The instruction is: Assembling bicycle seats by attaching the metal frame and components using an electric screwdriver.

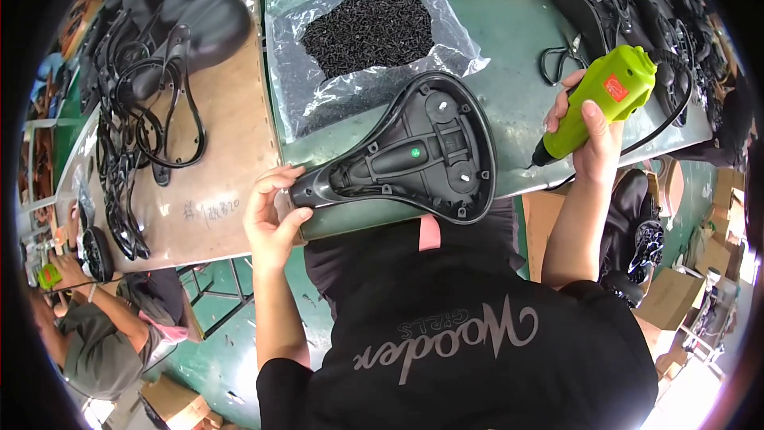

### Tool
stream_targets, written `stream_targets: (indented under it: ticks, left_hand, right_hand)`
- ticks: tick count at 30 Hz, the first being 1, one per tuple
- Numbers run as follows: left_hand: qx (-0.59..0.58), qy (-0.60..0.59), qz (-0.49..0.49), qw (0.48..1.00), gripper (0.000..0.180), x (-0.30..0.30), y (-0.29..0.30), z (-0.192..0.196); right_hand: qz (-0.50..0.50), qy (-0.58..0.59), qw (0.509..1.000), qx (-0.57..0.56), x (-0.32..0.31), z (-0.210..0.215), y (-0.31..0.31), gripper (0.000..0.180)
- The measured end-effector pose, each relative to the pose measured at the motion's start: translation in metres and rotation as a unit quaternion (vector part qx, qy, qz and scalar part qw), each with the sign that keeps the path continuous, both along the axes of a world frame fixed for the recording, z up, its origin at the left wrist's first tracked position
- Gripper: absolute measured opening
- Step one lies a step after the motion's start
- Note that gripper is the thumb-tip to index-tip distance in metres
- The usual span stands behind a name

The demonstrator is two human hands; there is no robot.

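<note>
A black bicycle saddle (398,161) lies upside down at the near edge of the green table, its ribbed underside facing up and a green dot in its middle. My left hand (270,211) has the narrow nose of the saddle between thumb and fingers. Wrapped round a lime-green electric screwdriver (585,107), my right hand (598,139) holds it to the right of the saddle. The tool's dark tip points down and left, apart from the saddle. Beyond the saddle, a clear plastic bag (298,103) bears a heap of small black screws (370,32).
Black scissors (561,62) lie behind the screwdriver, whose cable (676,123) curves off right. Black saddle frames (167,123) and saddle covers (203,24) pile up at left. More saddle parts (589,0) sit far right. A co-worker (103,334) holds another green tool at lower left.
</note>
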State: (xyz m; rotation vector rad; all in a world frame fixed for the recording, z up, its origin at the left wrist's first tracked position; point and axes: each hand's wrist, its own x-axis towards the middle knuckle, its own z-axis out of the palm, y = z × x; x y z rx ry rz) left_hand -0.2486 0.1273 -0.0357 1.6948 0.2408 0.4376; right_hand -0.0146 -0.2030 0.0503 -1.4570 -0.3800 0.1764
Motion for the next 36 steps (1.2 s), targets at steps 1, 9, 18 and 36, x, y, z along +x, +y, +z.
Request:
stream_targets:
  ticks: [1,9,18,36]
  left_hand:
    - [-0.001,0.004,0.005,1.0,0.05,-0.001,-0.003,0.003]
    - [0.274,0.036,0.014,0.961,0.049,0.023,-0.021,0.024]
    - [0.224,-0.003,0.003,0.975,0.047,0.022,-0.026,0.015]
    - [0.267,-0.087,-0.018,0.96,0.048,0.05,-0.052,-0.002]
  right_hand:
    - [0.002,-0.002,1.0,-0.005,0.0,0.0,0.001,0.055]
    - [0.026,0.01,1.0,-0.004,0.0,-0.004,-0.003,0.055]
    - [0.004,-0.037,0.999,0.032,-0.004,0.003,-0.023,0.051]
    - [0.125,-0.234,0.934,0.24,0.011,0.07,-0.002,0.063]
